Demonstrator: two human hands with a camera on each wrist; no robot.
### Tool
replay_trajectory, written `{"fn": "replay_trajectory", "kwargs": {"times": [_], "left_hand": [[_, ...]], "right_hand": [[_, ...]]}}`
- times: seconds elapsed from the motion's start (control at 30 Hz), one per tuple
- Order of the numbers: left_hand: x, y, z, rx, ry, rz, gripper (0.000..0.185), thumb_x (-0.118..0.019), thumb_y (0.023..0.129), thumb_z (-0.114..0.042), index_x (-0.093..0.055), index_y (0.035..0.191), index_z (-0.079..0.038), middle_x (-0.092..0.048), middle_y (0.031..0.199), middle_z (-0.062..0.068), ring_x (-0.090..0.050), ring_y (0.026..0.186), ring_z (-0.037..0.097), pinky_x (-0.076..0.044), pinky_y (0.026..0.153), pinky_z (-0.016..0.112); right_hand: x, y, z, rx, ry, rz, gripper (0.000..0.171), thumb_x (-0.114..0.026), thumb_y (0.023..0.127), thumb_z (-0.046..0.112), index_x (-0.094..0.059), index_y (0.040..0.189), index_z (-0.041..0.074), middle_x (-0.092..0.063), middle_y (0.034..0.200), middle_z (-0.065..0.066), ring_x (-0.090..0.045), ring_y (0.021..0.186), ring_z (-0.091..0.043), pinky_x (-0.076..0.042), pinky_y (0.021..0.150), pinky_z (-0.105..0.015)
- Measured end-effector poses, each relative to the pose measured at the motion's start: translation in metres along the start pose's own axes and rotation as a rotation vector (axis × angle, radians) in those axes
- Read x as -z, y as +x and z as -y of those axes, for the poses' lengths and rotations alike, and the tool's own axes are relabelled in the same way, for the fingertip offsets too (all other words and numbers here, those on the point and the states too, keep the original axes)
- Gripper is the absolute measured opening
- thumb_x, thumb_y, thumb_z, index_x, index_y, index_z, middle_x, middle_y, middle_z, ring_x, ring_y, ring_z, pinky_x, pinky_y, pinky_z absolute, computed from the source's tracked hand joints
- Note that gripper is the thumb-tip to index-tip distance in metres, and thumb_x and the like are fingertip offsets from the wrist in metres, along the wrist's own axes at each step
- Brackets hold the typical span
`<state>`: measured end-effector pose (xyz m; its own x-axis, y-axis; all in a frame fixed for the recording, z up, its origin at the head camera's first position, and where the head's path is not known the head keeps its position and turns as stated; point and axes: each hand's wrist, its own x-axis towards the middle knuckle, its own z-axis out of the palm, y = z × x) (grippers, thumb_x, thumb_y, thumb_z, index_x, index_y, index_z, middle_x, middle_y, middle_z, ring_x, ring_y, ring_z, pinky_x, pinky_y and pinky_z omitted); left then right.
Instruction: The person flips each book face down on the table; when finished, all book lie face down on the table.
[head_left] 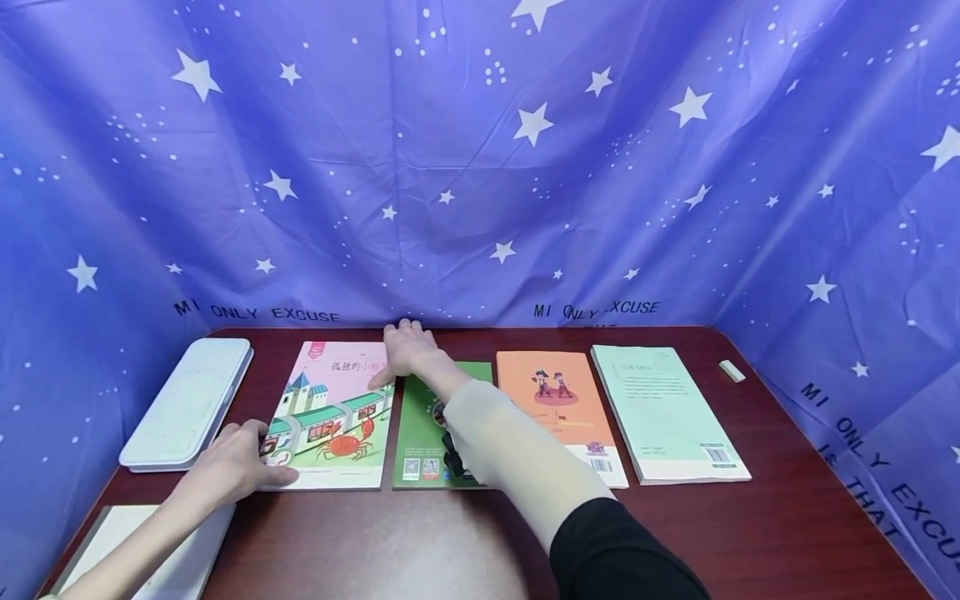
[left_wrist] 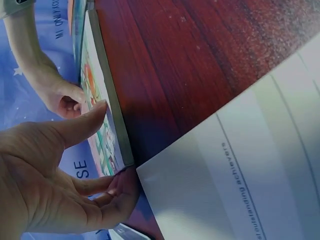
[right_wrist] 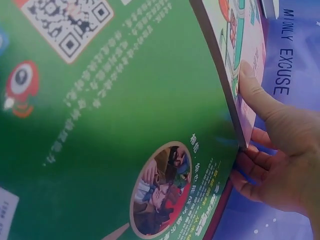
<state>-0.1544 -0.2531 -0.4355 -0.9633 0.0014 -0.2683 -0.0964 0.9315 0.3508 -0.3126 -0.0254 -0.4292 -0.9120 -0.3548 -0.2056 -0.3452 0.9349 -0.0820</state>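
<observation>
Head view | left hand [head_left: 236, 462] pinches pink book [head_left: 333, 417] near corner | right hand [head_left: 411, 350] pinches its far corner

Left hand [head_left: 236, 465] sits at lower left, thumb on top, fingers curled under; right hand [head_left: 408, 350] reaches to upper centre, thumb pinching likewise

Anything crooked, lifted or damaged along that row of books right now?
Only the pink book: its right edge rides above the green book while the left hand grips its near-left corner and the right hand its far-right corner. The orange book and pale green book lie flat; no damage visible.
</observation>
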Motion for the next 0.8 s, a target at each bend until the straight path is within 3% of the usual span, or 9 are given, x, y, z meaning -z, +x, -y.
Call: {"fn": "replay_trajectory", "kwargs": {"times": [0.53, 0.8], "left_hand": [[-0.0012, 0.0007, 0.006, -0.015, -0.026, -0.008, 0.1, -0.092, 0.072, -0.043, -0.043, 0.134, 0.018, -0.054, 0.117, 0.039, -0.057, 0.104, 0.045, -0.052, 0.087, 0.06], [-0.0023, 0.0028, 0.0068, -0.034, -0.025, -0.001, 0.103, -0.091, 0.073, -0.043, -0.039, 0.137, 0.018, -0.055, 0.119, 0.039, -0.058, 0.107, 0.046, -0.052, 0.089, 0.061]], "right_hand": [[-0.0021, -0.0002, 0.0025, -0.038, 0.084, -0.026, 0.102, -0.088, 0.067, 0.065, -0.049, 0.146, 0.014, -0.046, 0.149, -0.015, -0.054, 0.13, -0.029, -0.05, 0.111, -0.038], [-0.0075, -0.0013, 0.0, -0.019, 0.137, -0.074, 0.094, -0.09, 0.065, 0.061, -0.049, 0.137, 0.016, -0.063, 0.134, -0.006, -0.058, 0.123, -0.025, -0.051, 0.108, -0.038]]}}
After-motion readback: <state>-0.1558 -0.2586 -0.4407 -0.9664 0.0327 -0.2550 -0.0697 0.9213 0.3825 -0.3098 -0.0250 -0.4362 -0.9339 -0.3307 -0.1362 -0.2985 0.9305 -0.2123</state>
